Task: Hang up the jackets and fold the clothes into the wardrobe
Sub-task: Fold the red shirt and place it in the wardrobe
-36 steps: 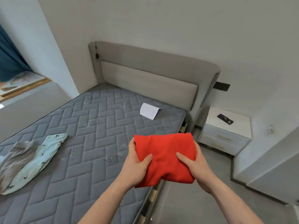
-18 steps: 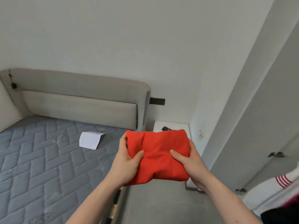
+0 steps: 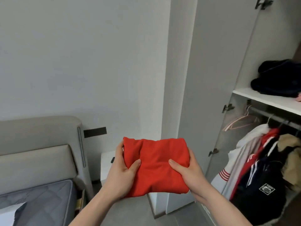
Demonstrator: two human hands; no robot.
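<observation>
A folded red garment [image 3: 156, 162] is held in front of me at chest height. My left hand [image 3: 121, 174] grips its left edge with the thumb on top. My right hand [image 3: 187, 173] grips its right edge, thumb on top too. To the right stands the open wardrobe, with a white shelf [image 3: 267, 101] and a rail [image 3: 276, 118] below it. Several jackets [image 3: 260, 168] hang on the rail: white, red, dark navy and tan.
Dark folded clothes [image 3: 280, 79] lie on the wardrobe shelf. An empty pink hanger [image 3: 239, 122] hangs at the rail's left end. The open wardrobe door [image 3: 211, 95] stands ahead. The bed [image 3: 40, 198] with grey headboard is at left, a white nightstand [image 3: 106, 162] behind the garment.
The view has swung right from the bed to the open wardrobe. Both hands keep the same grip on the red garment, which has travelled with me.
</observation>
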